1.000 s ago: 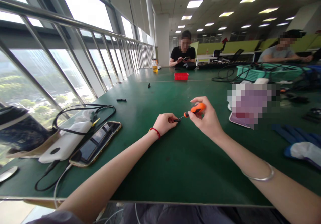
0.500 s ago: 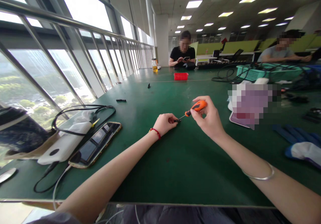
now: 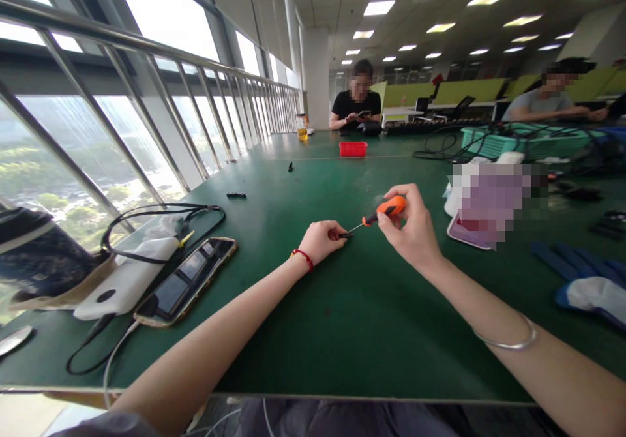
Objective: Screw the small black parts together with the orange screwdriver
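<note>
My left hand (image 3: 321, 241) rests on the green table, its fingers pinching a small black part (image 3: 347, 235) against the surface. What kind of part it is I cannot make out. My right hand (image 3: 409, 227) grips the orange and black handle of a screwdriver (image 3: 390, 208) between thumb and fingers. The screwdriver slants down to the left, and its tip meets the small black part beside my left fingertips. Two more small black pieces lie farther off: a longer one (image 3: 237, 195) at left and a shorter one (image 3: 290, 167) behind it.
On the left are a phone (image 3: 188, 284), a white power bank (image 3: 124, 280) and a looped black cable (image 3: 163, 209). A red basket (image 3: 353, 149) stands ahead. To the right lie a glove (image 3: 594, 293) and a green basket (image 3: 518, 143). A person (image 3: 356, 104) sits across the table.
My right hand and the screwdriver handle have shifted slightly right, and the fingers sit differently around the handle. My left hand and the black part stay in place.
</note>
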`<action>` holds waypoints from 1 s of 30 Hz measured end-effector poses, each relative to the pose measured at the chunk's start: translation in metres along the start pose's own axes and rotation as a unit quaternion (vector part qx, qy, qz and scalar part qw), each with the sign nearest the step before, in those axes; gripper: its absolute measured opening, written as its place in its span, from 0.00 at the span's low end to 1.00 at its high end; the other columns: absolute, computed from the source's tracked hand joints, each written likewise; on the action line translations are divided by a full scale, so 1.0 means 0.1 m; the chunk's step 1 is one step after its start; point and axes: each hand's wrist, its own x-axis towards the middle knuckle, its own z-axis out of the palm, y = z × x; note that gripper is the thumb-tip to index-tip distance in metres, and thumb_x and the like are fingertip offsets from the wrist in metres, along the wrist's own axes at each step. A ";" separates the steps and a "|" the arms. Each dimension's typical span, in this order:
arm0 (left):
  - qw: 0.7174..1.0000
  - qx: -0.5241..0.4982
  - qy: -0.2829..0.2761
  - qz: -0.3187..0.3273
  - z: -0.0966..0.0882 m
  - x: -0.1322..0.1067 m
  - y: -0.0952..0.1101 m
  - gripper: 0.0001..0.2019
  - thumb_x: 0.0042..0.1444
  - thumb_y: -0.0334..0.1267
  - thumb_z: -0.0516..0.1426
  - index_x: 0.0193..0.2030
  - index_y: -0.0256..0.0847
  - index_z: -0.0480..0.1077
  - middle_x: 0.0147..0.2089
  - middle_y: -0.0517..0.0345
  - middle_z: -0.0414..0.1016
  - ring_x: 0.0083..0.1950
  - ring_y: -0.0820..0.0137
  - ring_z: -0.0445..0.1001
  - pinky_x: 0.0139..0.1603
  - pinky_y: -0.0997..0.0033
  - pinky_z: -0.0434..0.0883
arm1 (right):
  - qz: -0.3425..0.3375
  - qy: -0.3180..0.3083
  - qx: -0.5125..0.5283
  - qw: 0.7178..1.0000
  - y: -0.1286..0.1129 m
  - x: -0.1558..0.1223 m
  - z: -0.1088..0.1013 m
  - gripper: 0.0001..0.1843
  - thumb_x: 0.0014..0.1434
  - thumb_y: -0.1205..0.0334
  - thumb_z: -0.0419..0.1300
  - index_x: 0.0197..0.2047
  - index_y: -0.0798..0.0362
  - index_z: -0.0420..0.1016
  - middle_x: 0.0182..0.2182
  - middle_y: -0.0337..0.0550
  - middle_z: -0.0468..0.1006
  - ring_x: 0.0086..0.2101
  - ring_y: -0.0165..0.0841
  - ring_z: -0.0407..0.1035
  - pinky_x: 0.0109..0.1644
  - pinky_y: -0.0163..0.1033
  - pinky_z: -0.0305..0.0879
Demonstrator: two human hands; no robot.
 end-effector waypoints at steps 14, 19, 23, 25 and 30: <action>1.000 0.003 0.000 0.000 0.01 0.01 -0.01 0.07 0.46 0.31 0.60 0.34 0.36 0.77 0.26 0.60 0.73 0.26 0.76 0.68 0.29 0.78 0.66 | 0.003 0.002 -0.032 0.999 -0.06 0.01 -0.02 0.17 0.49 0.58 0.60 0.42 0.50 0.62 0.23 0.32 0.67 0.20 0.27 0.61 0.26 0.33 0.58; 1.000 0.006 0.005 0.000 0.01 0.00 -0.01 0.07 0.46 0.31 0.60 0.33 0.36 0.77 0.26 0.60 0.74 0.25 0.77 0.68 0.29 0.78 0.66 | 0.028 -0.005 -0.080 0.996 -0.08 0.01 -0.02 0.15 0.54 0.48 0.56 0.36 0.51 0.66 0.18 0.32 0.65 0.17 0.28 0.60 0.24 0.34 0.54; 1.000 0.009 0.004 0.002 0.01 0.01 -0.02 0.07 0.46 0.31 0.60 0.33 0.36 0.77 0.26 0.60 0.74 0.26 0.76 0.68 0.30 0.78 0.67 | 0.014 -0.012 -0.040 0.999 -0.07 0.01 -0.03 0.13 0.53 0.54 0.57 0.40 0.51 0.65 0.21 0.33 0.67 0.19 0.27 0.61 0.26 0.34 0.57; 1.000 0.007 0.002 0.003 0.02 0.01 -0.03 0.07 0.46 0.31 0.60 0.34 0.36 0.77 0.26 0.60 0.74 0.26 0.76 0.69 0.30 0.78 0.67 | 0.003 -0.003 -0.039 0.999 -0.07 0.00 -0.03 0.16 0.51 0.57 0.57 0.43 0.51 0.63 0.22 0.32 0.67 0.20 0.28 0.61 0.26 0.34 0.57; 1.000 0.006 0.005 0.003 0.02 0.01 -0.03 0.07 0.46 0.32 0.60 0.33 0.36 0.77 0.26 0.61 0.74 0.26 0.76 0.69 0.30 0.78 0.68 | 0.019 0.004 -0.075 0.997 -0.10 0.00 -0.03 0.15 0.53 0.50 0.57 0.39 0.51 0.64 0.17 0.31 0.64 0.19 0.29 0.60 0.26 0.35 0.55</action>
